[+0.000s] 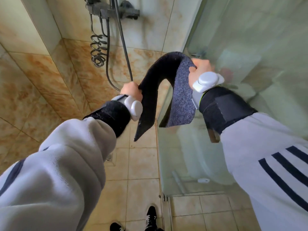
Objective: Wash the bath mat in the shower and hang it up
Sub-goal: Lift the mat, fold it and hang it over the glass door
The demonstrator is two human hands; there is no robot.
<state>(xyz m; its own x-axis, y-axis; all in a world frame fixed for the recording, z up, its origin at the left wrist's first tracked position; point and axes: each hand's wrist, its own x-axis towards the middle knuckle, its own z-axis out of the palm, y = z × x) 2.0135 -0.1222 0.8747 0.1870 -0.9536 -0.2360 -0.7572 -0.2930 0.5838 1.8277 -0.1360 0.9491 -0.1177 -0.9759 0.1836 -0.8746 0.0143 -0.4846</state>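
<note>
A dark grey bath mat (180, 90) arches in the air in front of me, bent over into an upside-down U. My left hand (131, 90) grips its left edge, which hangs down toward the floor. My right hand (199, 69) grips the right side near the top of the arch, close to the glass shower panel (241, 47). The mat's speckled upper face shows on the right and its darker underside on the left.
The black shower mixer (113, 10) with its coiled hose (98, 52) hangs on the tiled wall ahead. A floor drain (110, 157) lies in the beige tiles below. My black shoes (150, 219) stand by the glass panel's lower hinge.
</note>
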